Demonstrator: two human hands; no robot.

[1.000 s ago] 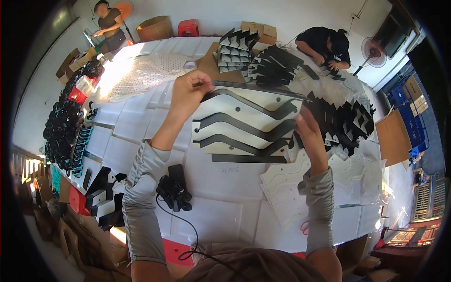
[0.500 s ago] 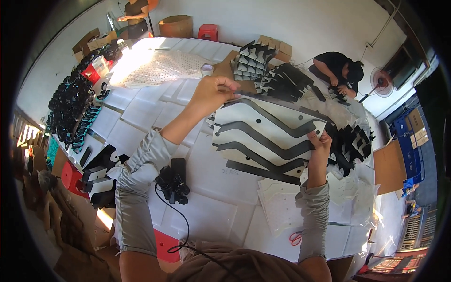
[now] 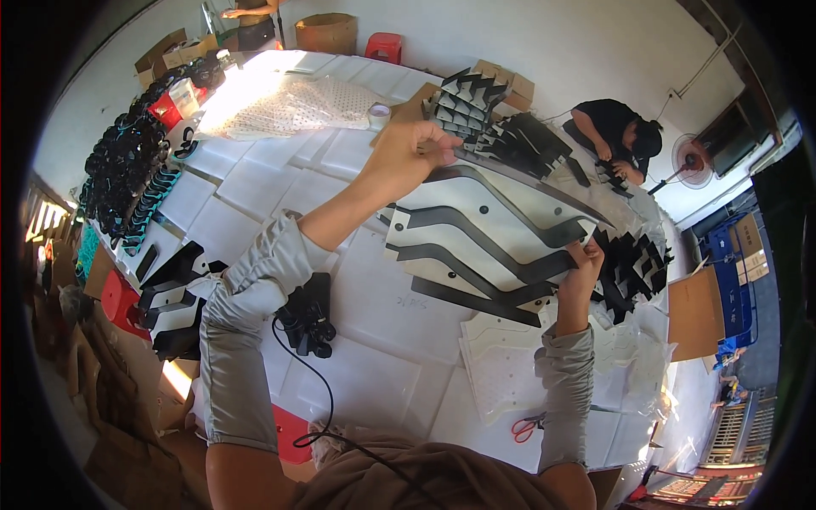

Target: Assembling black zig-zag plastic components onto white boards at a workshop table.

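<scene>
A white sheet [image 3: 463, 202] with black zigzag strips and small black dots is held tilted above the table. My right hand [image 3: 583, 268] grips its right edge, thumb on the face; its other fingers are partly hidden. At the upper edge of the sheet, my left hand [image 3: 425, 153] pinches the end of a long dark strip [image 3: 544, 189], which slants down to the right towards the sheet's far corner. Whether this strip is fully separate from the sheet, I cannot tell. Beneath my right forearm lie several pale cut-out sheets [image 3: 501, 365].
Red-handled scissors [image 3: 524, 429] lie near my right sleeve. A black corded device [image 3: 310, 319] sits by my left forearm. Black zigzag pieces [image 3: 633, 272] are heaped at right, more stacked farther back [image 3: 527, 140]. Black parts [image 3: 123, 178] pile at left. A co-worker [image 3: 612, 136] sits at the far right.
My left hand has moved right with the end of the dark strip, which now stands more apart from the sheet's upper left corner. My right hand keeps its hold on the sheet.
</scene>
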